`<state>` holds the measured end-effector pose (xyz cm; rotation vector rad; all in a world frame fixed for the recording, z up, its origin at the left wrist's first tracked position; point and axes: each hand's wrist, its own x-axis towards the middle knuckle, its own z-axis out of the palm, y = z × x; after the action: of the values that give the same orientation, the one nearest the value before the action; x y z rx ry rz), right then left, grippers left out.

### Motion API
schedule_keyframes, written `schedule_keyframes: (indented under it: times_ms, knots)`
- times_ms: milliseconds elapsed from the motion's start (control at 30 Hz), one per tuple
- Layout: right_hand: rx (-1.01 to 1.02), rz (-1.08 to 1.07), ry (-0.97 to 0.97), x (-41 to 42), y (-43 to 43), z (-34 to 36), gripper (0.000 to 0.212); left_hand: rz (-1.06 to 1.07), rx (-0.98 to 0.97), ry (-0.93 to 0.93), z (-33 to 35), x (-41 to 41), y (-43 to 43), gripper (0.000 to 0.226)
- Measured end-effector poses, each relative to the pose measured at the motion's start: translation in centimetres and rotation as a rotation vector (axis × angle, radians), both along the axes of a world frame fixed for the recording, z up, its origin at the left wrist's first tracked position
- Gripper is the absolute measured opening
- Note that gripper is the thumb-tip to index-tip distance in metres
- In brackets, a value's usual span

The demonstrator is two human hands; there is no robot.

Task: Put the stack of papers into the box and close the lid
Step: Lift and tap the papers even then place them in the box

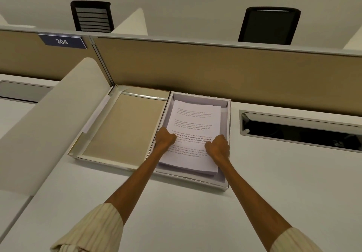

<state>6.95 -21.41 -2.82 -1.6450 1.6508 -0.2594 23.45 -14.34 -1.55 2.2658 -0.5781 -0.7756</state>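
Observation:
A stack of printed white papers (193, 122) lies inside the open white box (227, 118) on the desk, tilted slightly against the box walls. My left hand (165, 139) grips the stack's left edge. On the stack's right edge my right hand (217, 147) does the same. The box lid (119, 126) lies open and flat to the left of the box, its tan inner face up, joined to the box along their shared side.
A tan partition (215, 71) stands right behind the box. A curved white divider (49, 124) runs along the left of the lid. An open cable slot (299, 132) is cut in the desk to the right. Two black chairs stand beyond the partition.

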Motion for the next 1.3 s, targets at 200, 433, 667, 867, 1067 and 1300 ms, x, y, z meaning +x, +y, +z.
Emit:
schedule_keyframes:
  times_ms: [200, 433, 667, 867, 1067, 1300]
  knots:
    - [-0.091, 0.029, 0.07, 0.0, 0.6, 0.2, 0.034, 0.009, 0.003, -0.105, -0.6, -0.5, 0.6, 0.041]
    - [-0.137, 0.043, 0.134, 0.6, 1.5, 0.1, 0.066, -0.028, -0.006, -0.132, -0.3, -1.0, 1.2, 0.042]
    - [-0.18, 0.091, 0.128, 0.2, 2.2, 0.8, 0.067, -0.058, -0.05, -0.087, 1.2, -0.9, 2.2, 0.049]
    - [-0.261, 0.135, 0.083, 0.1, 3.5, 3.2, 0.061, 0.052, -0.122, -0.184, 2.8, -0.8, 4.9, 0.036]
    - [-0.356, 0.224, 0.009, 2.2, 5.7, 5.6, 0.05, 0.246, -0.161, -0.327, 4.4, 0.1, 9.7, 0.03]
    - [-0.313, 0.522, -0.117, 7.7, 10.5, 5.3, 0.052, 0.408, 0.043, -0.38, 4.0, 3.7, 16.8, 0.056]
